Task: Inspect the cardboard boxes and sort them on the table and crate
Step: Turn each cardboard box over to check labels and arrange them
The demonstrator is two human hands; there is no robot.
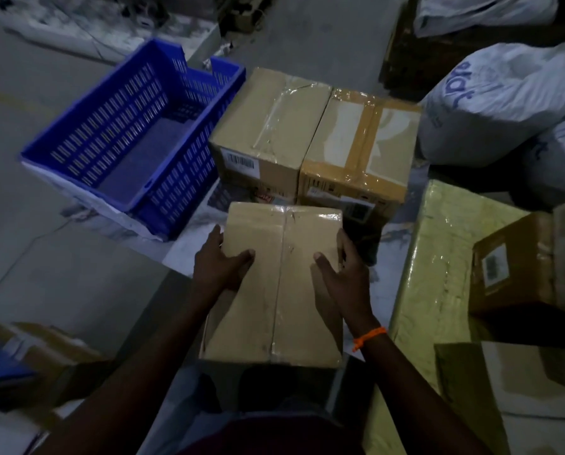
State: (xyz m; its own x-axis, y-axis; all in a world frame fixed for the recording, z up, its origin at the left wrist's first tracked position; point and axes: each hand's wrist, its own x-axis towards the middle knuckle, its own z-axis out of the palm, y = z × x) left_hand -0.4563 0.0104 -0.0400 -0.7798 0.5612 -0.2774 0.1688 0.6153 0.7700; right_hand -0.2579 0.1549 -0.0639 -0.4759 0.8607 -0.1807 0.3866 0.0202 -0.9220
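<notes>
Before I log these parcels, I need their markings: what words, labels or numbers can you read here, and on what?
"etat", partly cut off: blue print on the white sack.
Barcode label on the left rear box: too small to read.
Labels on the right rear box: blurred.
Label on the box at right: blurred.
Held box: no print on the face that shows.
Blue crate: none.

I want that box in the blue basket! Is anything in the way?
Nothing visible blocks it. Both hands, left hand and right hand, hold the box, and the blue crate sits up and to the left, open and empty, with bare floor between.
</notes>
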